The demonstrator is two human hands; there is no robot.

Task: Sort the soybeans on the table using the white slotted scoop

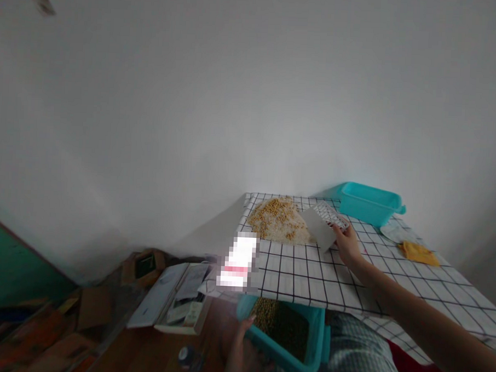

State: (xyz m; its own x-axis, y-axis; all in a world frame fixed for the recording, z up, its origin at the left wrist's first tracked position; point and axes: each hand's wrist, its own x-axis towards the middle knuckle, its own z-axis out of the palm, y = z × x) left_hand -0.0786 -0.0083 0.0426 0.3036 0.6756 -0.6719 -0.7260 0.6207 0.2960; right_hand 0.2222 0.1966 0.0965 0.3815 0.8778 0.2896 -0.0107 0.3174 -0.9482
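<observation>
My right hand (347, 245) pinches a thin white sheet of card (319, 228) with a patterned upper part. The card's lower edge rests on the table at the right side of a pile of yellow beans and pale grains (276, 217). Below the table's front edge, my left hand (242, 332) grips the left rim of a teal plastic basin (317, 342) by my lap. Yellow beans (265, 315) lie at the left inside this basin, and small dark green grains (293, 330) fill the rest.
A checked cloth (297, 273) covers the table. A second teal basin (368, 204) stands by the wall, with a clear plastic bag (396, 233) and a yellow cloth (420, 254) nearer. A blurred-out phone-like shape (238, 262) lies at the left edge. Boxes (143, 266) clutter the floor.
</observation>
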